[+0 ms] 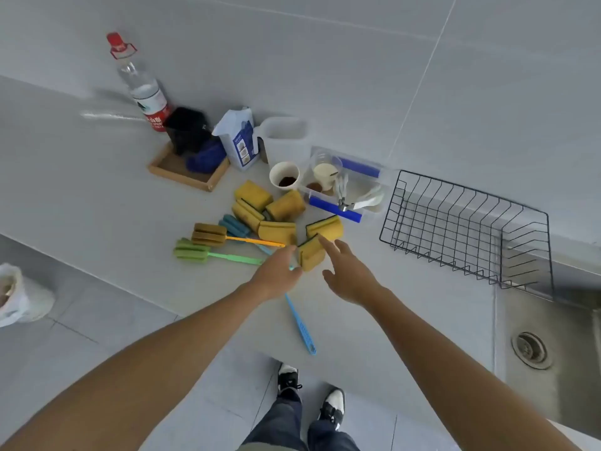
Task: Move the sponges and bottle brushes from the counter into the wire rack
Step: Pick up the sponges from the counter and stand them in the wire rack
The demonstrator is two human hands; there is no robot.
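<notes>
1. The left hand reached in beside the nearest sponge; its fingers lay close against the sponge's left face, but whether they had closed on it I could not tell.
2. The right hand hovered with fingers spread and straight, a fingertip just touching the top edge of that same sponge; this grip was apart and held nothing.
3. The nearest sponge stood on the counter, on the side of the pile towards the wire rack, though well apart from it.
4. Just beyond it lay five more yellow sponges: one nearest the rack, then one, and three farther from the rack, and.
5. Three bottle brushes lay on the far side of the pile from the rack: the orange-handled one, the green one, and the blue one, whose long handle ran under the left hand towards the counter's near edge.
6. The wire rack stood beside the sink and, as far as could be seen, held nothing.
7. In my judgement the task was at its very start: no sponge or brush had reached the rack, and all six sponges and three brushes remained to be moved.
</notes>
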